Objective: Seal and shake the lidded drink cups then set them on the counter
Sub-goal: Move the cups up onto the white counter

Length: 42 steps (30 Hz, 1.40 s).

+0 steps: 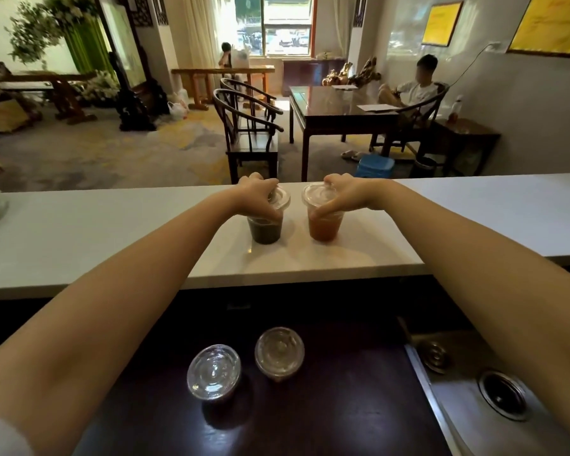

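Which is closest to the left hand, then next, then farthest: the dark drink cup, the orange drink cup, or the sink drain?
Measured from the left hand:
1. Dark drink cup, held right under that hand on the white counter.
2. Orange drink cup, beside it, under the right hand.
3. Sink drain, far off at the lower right.

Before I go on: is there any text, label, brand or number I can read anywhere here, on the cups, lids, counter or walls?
None readable.
Dark drink cup under the left hand: no label or print shows.
Orange drink cup under the right hand: none either.
Two lidded cups on the lower dark surface: clear lids, no print visible.
Yellow framed notices on the wall: too blurred to read.
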### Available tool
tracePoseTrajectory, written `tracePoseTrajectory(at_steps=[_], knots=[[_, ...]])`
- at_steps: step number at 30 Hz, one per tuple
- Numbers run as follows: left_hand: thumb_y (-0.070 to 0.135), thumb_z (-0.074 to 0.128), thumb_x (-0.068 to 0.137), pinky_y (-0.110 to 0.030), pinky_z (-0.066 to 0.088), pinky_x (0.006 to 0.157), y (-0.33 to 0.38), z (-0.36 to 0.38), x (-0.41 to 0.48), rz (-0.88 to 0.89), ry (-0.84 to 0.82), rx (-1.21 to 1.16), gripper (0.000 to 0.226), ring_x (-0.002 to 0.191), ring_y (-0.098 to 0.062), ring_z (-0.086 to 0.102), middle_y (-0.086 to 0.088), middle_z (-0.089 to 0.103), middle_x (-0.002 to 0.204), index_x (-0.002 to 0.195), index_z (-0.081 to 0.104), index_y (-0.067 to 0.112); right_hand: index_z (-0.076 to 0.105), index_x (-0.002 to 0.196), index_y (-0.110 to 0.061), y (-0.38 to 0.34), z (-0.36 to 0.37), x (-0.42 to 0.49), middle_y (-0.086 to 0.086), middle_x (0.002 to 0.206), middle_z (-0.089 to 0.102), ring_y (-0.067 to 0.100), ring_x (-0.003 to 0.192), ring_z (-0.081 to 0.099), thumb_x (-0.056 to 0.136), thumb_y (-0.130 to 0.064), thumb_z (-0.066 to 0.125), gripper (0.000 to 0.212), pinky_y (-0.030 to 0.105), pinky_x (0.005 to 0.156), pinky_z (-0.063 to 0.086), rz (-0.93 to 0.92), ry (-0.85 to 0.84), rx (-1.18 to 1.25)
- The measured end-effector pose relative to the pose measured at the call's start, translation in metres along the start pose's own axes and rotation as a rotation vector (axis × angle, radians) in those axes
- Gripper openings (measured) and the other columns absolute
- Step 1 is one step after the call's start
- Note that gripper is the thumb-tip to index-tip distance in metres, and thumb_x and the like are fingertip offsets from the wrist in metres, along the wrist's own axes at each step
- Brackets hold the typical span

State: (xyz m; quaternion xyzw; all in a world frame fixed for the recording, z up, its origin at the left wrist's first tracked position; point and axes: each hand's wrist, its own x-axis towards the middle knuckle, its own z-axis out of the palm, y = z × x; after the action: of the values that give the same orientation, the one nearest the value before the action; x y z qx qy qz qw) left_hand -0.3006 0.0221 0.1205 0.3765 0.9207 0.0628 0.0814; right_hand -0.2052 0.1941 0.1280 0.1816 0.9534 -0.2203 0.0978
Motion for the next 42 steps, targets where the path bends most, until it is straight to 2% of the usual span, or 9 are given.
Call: tracePoseTrajectory(at_steps=[8, 11, 14, 18, 25, 32, 35, 39, 42], knots=[[0.068, 0.061, 0.068, -0.05, 0.018, 0.115, 0.008, -0.021, -0.009, -0.075, -0.25, 0.02, 0.109, 0.143, -0.033, 0.01, -0.008, 0.007, 0.157, 0.147, -0.001, 0.027, 0.001, 0.148, -0.022, -0.01, -0.014, -0.01, 0.009, 0.158, 0.006, 0.033, 0.143, 0.012, 0.074, -0.065, 0.058, 0.103, 0.051, 0.114, 0.019, 0.023, -0.055, -0.071], [0.057, 0.054, 0.082, -0.043, 0.027, 0.111, 0.015, -0.041, -0.023, -0.062, -0.222, -0.036, 0.085, 0.14, -0.028, 0.022, -0.006, 0.02, 0.154, 0.148, 0.013, 0.023, 0.015, 0.147, -0.018, -0.023, -0.034, -0.024, 0.009, 0.156, 0.018, 0.029, 0.14, 0.023, 0.084, -0.055, 0.053, 0.082, 0.044, 0.112, 0.027, -0.068, -0.017, -0.113], [0.046, 0.043, 0.093, -0.029, 0.04, 0.088, 0.021, -0.065, -0.038, -0.052, -0.153, -0.023, 0.058, 0.123, -0.024, 0.043, -0.009, 0.044, 0.136, 0.139, 0.037, 0.013, 0.035, 0.141, -0.015, -0.042, -0.057, -0.04, 0.007, 0.147, 0.036, 0.024, 0.133, 0.036, 0.092, -0.047, 0.045, 0.06, 0.038, 0.108, 0.033, -0.165, -0.041, -0.187], [0.047, 0.045, 0.091, -0.05, 0.047, 0.094, 0.015, -0.089, -0.064, -0.147, -0.217, -0.132, 0.055, 0.128, -0.029, 0.042, -0.007, 0.037, 0.145, 0.139, 0.036, 0.023, 0.043, 0.137, -0.018, -0.065, -0.07, -0.053, 0.005, 0.144, 0.041, 0.023, 0.13, 0.04, 0.088, -0.045, 0.052, 0.056, 0.038, 0.1, 0.041, -0.205, -0.118, -0.052], [0.047, 0.043, 0.091, -0.05, 0.049, 0.093, 0.0, -0.093, -0.107, -0.212, -0.299, -0.212, 0.057, 0.124, -0.028, 0.047, -0.007, 0.039, 0.144, 0.142, 0.033, 0.023, 0.039, 0.138, -0.017, -0.099, -0.044, -0.068, 0.006, 0.141, 0.045, 0.025, 0.125, 0.046, 0.094, -0.044, 0.041, 0.052, 0.041, 0.099, 0.044, -0.238, -0.464, -0.053], [0.05, 0.044, 0.09, -0.047, 0.053, 0.088, -0.022, -0.025, -0.153, -0.277, -0.346, -0.291, 0.056, 0.116, -0.023, 0.054, -0.004, 0.048, 0.136, 0.139, 0.038, 0.022, 0.041, 0.137, -0.018, -0.097, 0.035, -0.072, 0.005, 0.138, 0.047, 0.022, 0.121, 0.05, 0.093, -0.046, 0.041, 0.052, 0.042, 0.102, 0.043, -0.229, -0.658, -0.118], [0.054, 0.047, 0.088, -0.044, 0.056, 0.084, -0.032, 0.023, -0.168, -0.31, -0.377, -0.292, 0.056, 0.11, -0.019, 0.057, 0.002, 0.048, 0.133, 0.136, 0.042, 0.026, 0.042, 0.137, -0.019, -0.083, 0.081, -0.076, 0.004, 0.134, 0.05, 0.022, 0.117, 0.053, 0.091, -0.049, 0.046, 0.055, 0.04, 0.098, 0.047, -0.237, -0.628, -0.148], [0.058, 0.047, 0.086, -0.04, 0.057, 0.081, -0.042, 0.077, -0.176, -0.335, -0.416, -0.241, 0.06, 0.113, -0.019, 0.054, 0.001, 0.047, 0.137, 0.136, 0.041, 0.026, 0.039, 0.139, -0.021, -0.063, 0.134, -0.076, 0.001, 0.142, 0.042, 0.022, 0.126, 0.044, 0.089, -0.053, 0.047, 0.06, 0.037, 0.099, 0.044, -0.227, -0.627, -0.172], [0.062, 0.048, 0.083, -0.04, 0.049, 0.096, -0.047, 0.117, -0.176, -0.338, -0.415, -0.149, 0.075, 0.126, -0.025, 0.045, -0.004, 0.039, 0.145, 0.142, 0.031, 0.02, 0.028, 0.144, -0.016, -0.047, 0.173, -0.073, 0.006, 0.15, 0.033, 0.024, 0.135, 0.036, 0.087, -0.055, 0.049, 0.072, 0.037, 0.11, 0.032, -0.25, -0.533, -0.232]])
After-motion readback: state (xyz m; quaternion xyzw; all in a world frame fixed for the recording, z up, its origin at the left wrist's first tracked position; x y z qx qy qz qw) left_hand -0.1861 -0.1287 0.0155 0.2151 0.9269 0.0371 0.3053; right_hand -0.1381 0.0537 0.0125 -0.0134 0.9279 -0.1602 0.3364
